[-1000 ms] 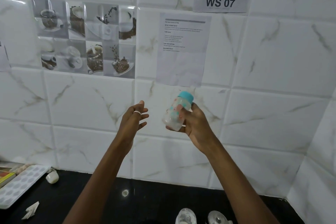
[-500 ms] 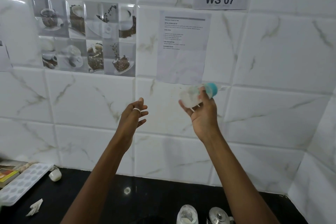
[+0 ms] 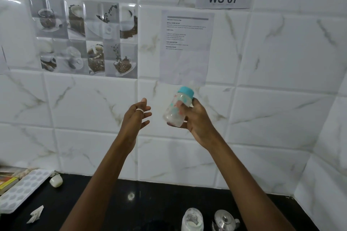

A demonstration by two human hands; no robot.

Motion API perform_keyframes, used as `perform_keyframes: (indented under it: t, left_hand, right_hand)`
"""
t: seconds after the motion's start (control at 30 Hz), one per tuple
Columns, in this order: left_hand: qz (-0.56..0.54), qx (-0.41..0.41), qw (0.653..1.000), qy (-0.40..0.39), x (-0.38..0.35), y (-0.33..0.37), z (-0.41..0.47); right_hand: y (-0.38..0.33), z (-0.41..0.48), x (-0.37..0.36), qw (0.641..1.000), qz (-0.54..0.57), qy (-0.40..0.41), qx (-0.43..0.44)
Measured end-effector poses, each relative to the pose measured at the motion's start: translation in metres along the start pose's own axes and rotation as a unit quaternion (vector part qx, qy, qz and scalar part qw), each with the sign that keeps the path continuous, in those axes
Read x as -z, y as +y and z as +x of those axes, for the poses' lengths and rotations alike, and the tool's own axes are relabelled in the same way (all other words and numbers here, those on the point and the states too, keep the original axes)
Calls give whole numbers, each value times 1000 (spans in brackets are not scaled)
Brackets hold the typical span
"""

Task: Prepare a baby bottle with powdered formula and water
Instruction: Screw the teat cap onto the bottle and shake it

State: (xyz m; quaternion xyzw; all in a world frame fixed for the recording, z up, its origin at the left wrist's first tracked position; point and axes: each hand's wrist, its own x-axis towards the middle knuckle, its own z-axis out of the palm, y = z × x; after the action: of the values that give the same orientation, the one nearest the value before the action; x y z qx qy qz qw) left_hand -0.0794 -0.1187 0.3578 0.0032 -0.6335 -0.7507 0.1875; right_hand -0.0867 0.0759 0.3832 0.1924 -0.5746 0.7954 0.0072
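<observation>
Far left, a white dimpled plastic tray [image 3: 22, 187] and a small white cap [image 3: 56, 181] lie on the black stone counter [image 3: 159, 199]. The left hand [image 3: 136, 116] is raised, fingers loose, holding nothing. Just beside it, apart, the right hand [image 3: 195, 118] grasps the clear plastic baby bottle [image 3: 178, 108], tilted, teal cap on, milky liquid inside, well above the counter. Below stand a glass jar of white powder [image 3: 192, 220] and a steel kettle [image 3: 224, 220]. Assessment: mixing stage. The next move calls for a firm grip, then an upright set-down.
</observation>
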Motion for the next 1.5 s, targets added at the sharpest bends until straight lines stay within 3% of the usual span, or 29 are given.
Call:
perform_keyframes:
  t: [0.17,0.33,0.47,0.53,0.6,0.67,0.8,0.87,0.97,1.0,1.13,1.2,1.3,1.43,1.5]
  left_hand:
    - [1,-9,1000,-1,1,4,-1]
    - [1,-9,1000,-1,-1,9,-1]
    - [10,-23,1000,-8,-1,12,-3]
    - [11,-25,1000,-6,-1,15,-3]
    - [8,-20,1000,-4,-3,15,-4]
    - [10,-15,1000,-8,-6,13,-4]
    - [21,-17,1000,-13,-6,12,-7]
    - [21,-18,1000,-11,-5,14,-6]
    - [19,-13,1000,-10,-7,14,-5]
    - [21,-14,1000,-12,-8,15,-6]
    - [23,-21,999,-15,-6,14,-7]
    - [23,-18,999,-13,-5,13,-6]
    - [22,-12,1000,-12,-6,11,-5]
    - [29,-13,999,-16,-5,7,-3]
    - [29,-14,999,-14,-4,7,-2]
  right_hand:
    - [-12,16,11,972,202,103,64]
    - [7,1,3,999,-12,29,9]
    - [0,7,15,979,155,116,59]
    - [1,8,16,981,134,127,66]
    - [7,0,12,996,28,72,32]
    - [11,-3,14,999,-9,36,19]
    - [-3,9,24,977,181,102,56]
    - [-1,8,22,980,162,102,48]
    - [13,-3,15,1000,4,12,-22]
    - [15,-4,16,1000,-1,8,-23]
    - [9,6,22,979,167,109,40]
    - [12,5,19,984,137,105,34]
    - [23,-5,17,999,25,30,-22]
    - [16,6,24,977,170,122,39]
    - [18,7,22,976,168,133,46]
